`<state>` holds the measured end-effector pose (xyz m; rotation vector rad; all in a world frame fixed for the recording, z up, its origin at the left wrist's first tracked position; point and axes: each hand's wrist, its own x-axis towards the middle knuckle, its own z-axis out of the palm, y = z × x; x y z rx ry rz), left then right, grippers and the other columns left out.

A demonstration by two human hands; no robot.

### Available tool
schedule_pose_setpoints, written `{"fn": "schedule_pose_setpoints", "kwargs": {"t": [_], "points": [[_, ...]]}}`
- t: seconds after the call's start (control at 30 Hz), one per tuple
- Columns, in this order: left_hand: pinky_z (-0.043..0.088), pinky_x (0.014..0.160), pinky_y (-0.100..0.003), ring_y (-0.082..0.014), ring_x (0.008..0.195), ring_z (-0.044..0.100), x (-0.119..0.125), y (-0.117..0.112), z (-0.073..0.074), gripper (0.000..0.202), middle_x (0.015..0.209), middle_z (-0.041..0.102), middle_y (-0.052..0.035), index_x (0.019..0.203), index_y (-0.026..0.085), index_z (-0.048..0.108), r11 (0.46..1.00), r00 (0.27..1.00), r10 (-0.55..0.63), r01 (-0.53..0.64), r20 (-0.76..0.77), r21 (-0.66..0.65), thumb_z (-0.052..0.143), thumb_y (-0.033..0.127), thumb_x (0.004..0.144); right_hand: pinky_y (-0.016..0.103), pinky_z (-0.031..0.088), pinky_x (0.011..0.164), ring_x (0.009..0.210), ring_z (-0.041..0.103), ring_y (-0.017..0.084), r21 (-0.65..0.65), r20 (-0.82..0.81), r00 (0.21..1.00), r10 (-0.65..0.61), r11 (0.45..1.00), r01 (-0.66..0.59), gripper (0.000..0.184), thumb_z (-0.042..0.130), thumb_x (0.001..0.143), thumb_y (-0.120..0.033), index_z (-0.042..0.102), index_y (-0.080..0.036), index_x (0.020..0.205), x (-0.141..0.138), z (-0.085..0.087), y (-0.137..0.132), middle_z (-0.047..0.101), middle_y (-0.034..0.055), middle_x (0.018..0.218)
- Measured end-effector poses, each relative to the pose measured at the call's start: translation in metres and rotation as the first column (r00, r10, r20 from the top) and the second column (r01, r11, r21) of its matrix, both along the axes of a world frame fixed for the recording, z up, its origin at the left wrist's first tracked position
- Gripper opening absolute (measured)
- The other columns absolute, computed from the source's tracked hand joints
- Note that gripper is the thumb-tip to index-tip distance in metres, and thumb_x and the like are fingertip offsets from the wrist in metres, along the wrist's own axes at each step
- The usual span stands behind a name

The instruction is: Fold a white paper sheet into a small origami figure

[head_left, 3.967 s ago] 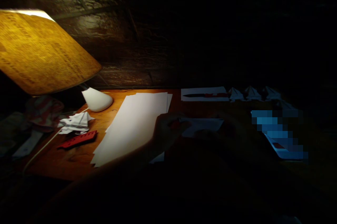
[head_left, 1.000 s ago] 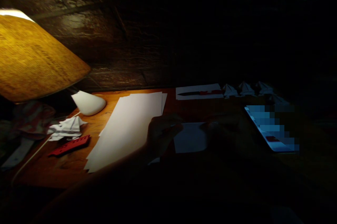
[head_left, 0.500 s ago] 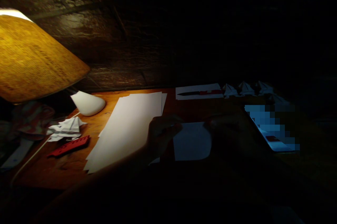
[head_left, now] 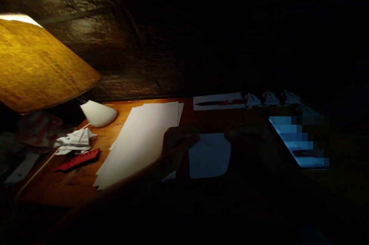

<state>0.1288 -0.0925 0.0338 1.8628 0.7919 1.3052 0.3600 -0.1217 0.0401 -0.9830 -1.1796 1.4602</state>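
Note:
In the dim middle of the head view, a sheet of paper (head_left: 210, 156) spans the gap between my hands. My left hand (head_left: 179, 141) pinches its upper left corner between thumb and fingers. At the upper right corner, my right hand (head_left: 245, 137) is in deep shadow; its fingers look closed on the paper's edge. Just left of my left hand lies a stack of white paper sheets (head_left: 138, 137), fanned slightly at the near end. Beyond my hands, a dark-bladed knife with a red handle (head_left: 230, 102) rests on another white sheet (head_left: 201, 98).
A lit lamp (head_left: 43, 64) with a white base (head_left: 99, 114) stands at the left. Near it lie a folded paper shape (head_left: 76, 140) and a red slotted object (head_left: 79, 159). Several folded paper shapes (head_left: 270, 98) line the back right. A glowing screen (head_left: 296, 147) lies right of my hands.
The whole view has shifted slightly, with things sitting a little further right. Both hands keep hold of the paper in nearly the same place.

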Motion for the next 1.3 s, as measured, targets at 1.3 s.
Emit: {"fn": "schedule_pose_setpoints", "kwargs": {"t": [1.3], "points": [[0.051,0.062,-0.023,-0.0138,0.074,0.070,-0.003,0.000,0.001,0.012,0.083,0.076,-0.0040,0.086,0.019,0.080,0.996,1.000,0.013,-0.011,-0.023,0.093,0.069,0.021,0.092,0.034,0.054,0.066,0.075,0.069,0.020,-0.033,0.087,0.988,0.129,0.991,-0.126,0.022,0.084,0.079,-0.039,0.074,-0.021,0.087,-0.001,-0.001,0.004,0.073,0.0043,0.083]]}}
